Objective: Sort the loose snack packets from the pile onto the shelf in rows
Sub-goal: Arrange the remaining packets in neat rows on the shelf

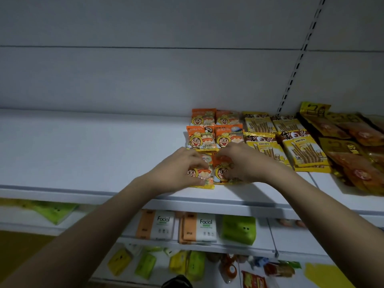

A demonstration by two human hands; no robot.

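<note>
**Front row of orange packets being set on the shelf**

The left hand [182, 169] is curled over the front-left orange packet [204, 175]; the right hand [239, 163] is curled over the front-right orange packet [221, 173] beside it. Both packets lie near the front edge of the shelf [83, 154], before two finished orange rows [214, 129]. Squaring appears in hand; release and another packet are judged next.

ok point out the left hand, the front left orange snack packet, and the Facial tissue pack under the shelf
left hand [182, 169], head view, on the back of the hand.
front left orange snack packet [204, 176], head view, on its printed front below the fingers.
Facial tissue pack [164, 224], head view, on its white face by the lettering.
</note>
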